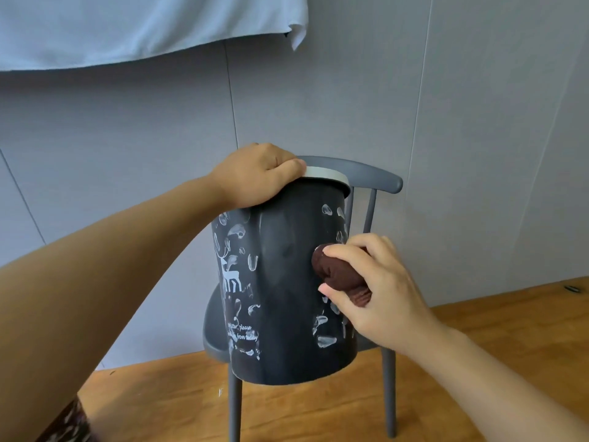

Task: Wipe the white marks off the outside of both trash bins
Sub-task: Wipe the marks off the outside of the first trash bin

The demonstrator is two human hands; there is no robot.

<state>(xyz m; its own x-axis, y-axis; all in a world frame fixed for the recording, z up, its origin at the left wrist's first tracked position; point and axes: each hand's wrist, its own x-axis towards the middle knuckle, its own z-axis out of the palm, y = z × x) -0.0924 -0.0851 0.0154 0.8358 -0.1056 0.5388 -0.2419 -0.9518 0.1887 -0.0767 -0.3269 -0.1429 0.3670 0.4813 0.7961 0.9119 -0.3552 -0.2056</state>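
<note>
A dark trash bin with a pale rim stands tilted on a grey chair, its base jutting past the seat's front edge. White smudges dot its left side around a printed deer and text, and its right side near my fingers; the middle strip looks clean. My left hand grips the rim at the top left. My right hand holds a bunched brown cloth pressed against the bin's right side. Only one bin is in view.
The grey chair stands against a grey panelled wall on a wooden floor. A pale blue cloth hangs at the top left. A small dark object lies on the floor at the far right.
</note>
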